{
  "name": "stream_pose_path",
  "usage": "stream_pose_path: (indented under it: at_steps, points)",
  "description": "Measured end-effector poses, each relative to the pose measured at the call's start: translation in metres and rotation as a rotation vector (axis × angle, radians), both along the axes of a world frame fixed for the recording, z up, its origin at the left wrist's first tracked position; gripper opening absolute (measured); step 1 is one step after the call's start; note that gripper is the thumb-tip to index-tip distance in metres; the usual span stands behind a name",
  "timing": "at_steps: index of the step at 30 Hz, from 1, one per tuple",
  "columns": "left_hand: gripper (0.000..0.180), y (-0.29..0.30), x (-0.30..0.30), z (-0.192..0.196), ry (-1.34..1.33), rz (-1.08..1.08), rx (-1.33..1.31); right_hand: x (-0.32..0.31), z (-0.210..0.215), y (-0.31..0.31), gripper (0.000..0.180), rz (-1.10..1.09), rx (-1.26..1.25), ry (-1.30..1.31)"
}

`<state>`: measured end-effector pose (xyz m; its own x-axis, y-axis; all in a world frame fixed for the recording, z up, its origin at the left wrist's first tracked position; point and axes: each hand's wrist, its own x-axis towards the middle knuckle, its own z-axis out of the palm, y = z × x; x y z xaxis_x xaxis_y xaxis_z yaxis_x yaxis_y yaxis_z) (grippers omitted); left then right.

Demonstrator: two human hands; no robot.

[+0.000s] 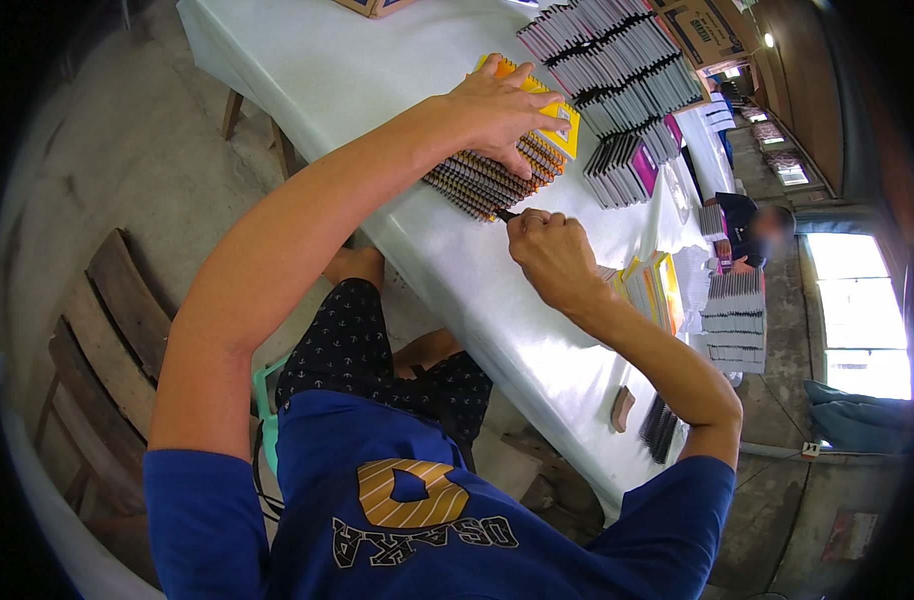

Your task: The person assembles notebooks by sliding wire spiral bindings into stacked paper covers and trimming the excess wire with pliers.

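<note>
A stack of spiral-bound notebooks (477, 180) lies on the white-covered table (447, 265), its rows of coils facing me. The top notebook has a yellow cover (561, 138). My left hand (505, 108) rests on the stack with its fingers spread, pressing on the cover and the upper coils. At the near right end of the coils, my right hand (555, 255) is closed around a small dark tool (506, 214). Its tip touches or nearly touches the lowest coils; most of it is hidden in my fist, so its kind cannot be made out.
Tall rows of stacked notebooks (612, 75) stand beyond, beside a cardboard box (705, 30). Yellow notebooks (652, 290) stand right of my right hand. A brown block (623, 409) and black coils (661, 430) lie near my right elbow. Another person (742, 228) sits across the table.
</note>
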<state>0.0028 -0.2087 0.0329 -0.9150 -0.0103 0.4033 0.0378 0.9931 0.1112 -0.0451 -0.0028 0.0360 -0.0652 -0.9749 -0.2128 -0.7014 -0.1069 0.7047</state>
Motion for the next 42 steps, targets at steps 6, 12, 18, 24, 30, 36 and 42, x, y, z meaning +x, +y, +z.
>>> stream_pose_path:
  at_steps: [6, 12, 18, 24, 30, 36, 42]
  points:
    - [0.079, 0.000, 0.001, -0.002, 0.015, -0.007, -0.007, -0.023, 0.026, -0.001, 0.025, 0.239, -0.013, -0.122]
    - [0.080, 0.001, -0.002, -0.002, 0.018, -0.005, -0.011, -0.047, 0.017, 0.005, 0.024, 0.503, 0.018, -0.082]
    - [0.080, -0.002, 0.000, -0.001, -0.014, -0.004, -0.001, -0.001, -0.012, 0.005, 0.018, -0.206, 0.078, -0.022]
    - [0.078, -0.001, -0.001, -0.001, 0.009, -0.015, -0.011, -0.021, 0.015, 0.007, 0.026, 0.243, -0.009, -0.112]
    - [0.077, 0.000, -0.001, -0.001, 0.015, -0.015, -0.016, -0.041, 0.005, 0.001, 0.026, 0.539, -0.007, -0.042]
    - [0.078, -0.001, -0.001, -0.001, 0.010, -0.018, -0.022, -0.028, -0.010, 0.011, 0.023, 0.168, 0.103, -0.165]
    - [0.077, -0.001, -0.002, -0.002, 0.012, -0.014, -0.022, -0.027, 0.011, 0.004, 0.022, 0.431, -0.012, -0.054]
